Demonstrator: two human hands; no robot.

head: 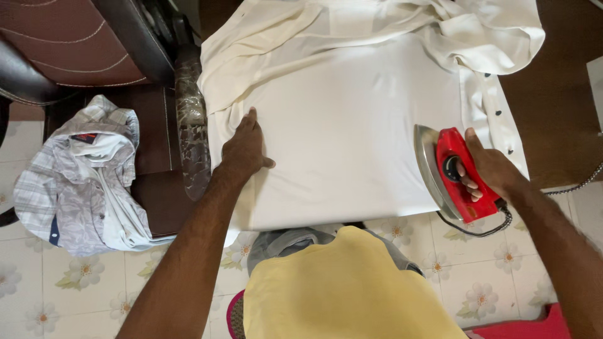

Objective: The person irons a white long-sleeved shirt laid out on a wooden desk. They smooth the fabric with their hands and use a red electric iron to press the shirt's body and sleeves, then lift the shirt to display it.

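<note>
A home: glossy floor tiles printed with pale flowers (85, 270), a dark brown padded leather chair (75, 44), crumpled patterned shirts (88, 182).

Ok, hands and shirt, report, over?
Left hand flat on cream shirt. Right hand grips red iron. Bunched folds ahead.

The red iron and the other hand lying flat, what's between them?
Only smooth cream shirt cloth lies between the red iron, gripped by the right hand, and the flat left hand, in the head view.
</note>
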